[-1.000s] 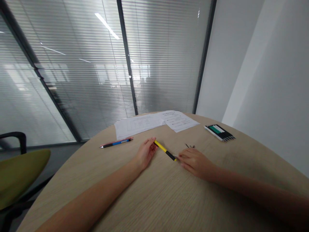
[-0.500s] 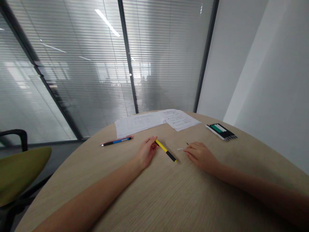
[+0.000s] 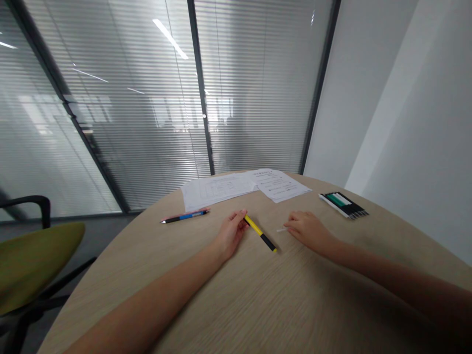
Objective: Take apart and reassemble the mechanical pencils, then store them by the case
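Note:
My left hand [image 3: 232, 233] is closed around the upper end of a slim yellow and black pen [image 3: 260, 233]. The pen slants down to the right, its black lower part toward me. Across from it, my right hand [image 3: 308, 228] rests low over the table with its fingers pressed together. A thin whitish, see-through strip [image 3: 281, 230] shows at its fingertips; whether they grip it or only touch it is unclear. Anything inside those fingers is hidden.
On the round wooden table [image 3: 236, 305], a blue and black pen [image 3: 184, 217] lies left of my left hand. Printed sheets [image 3: 221, 189] spread at the far edge. A flat pack of several pens [image 3: 342, 204] lies at right. A green chair [image 3: 40, 260] stands left.
The view has shifted slightly, moving everything a little to the right. A small dark tip that stuck up beside my right fingers no longer shows. My left hand keeps the yellow pen.

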{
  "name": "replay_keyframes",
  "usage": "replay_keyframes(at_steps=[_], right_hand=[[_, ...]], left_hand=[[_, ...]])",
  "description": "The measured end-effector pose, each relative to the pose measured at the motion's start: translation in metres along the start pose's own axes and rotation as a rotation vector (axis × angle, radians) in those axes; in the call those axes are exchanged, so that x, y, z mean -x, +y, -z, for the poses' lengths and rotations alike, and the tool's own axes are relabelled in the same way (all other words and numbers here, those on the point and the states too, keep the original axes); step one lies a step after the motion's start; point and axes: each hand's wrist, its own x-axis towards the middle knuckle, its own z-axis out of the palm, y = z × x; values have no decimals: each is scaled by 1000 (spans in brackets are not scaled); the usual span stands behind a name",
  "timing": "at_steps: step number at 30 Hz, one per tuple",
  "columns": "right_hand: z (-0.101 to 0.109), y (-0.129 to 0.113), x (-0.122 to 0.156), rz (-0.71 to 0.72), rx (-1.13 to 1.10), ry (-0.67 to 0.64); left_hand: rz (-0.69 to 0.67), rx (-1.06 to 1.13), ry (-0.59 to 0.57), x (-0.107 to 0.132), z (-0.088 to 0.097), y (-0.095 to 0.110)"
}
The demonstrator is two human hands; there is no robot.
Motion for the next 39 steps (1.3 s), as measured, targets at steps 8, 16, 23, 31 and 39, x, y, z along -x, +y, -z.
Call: replay_keyframes(at_steps=[8,16,23,31,39], right_hand=[[4,-5,-11,188,202,-64],[6,-3,-18,244,233,-69],[24,-8,-19,163,193,-105],[20,-7,-21,148,151,-234],[29,-3,-29,198,126,-313]], left_hand=[[-12,5,-33,-3,3,-4],[-15,-10,-30,-3,3,-5],[-26,5,-52,-4,3,-6],[-30,12,-54,-2,2,-6],[-32,8,-65,-3,2,-7]])
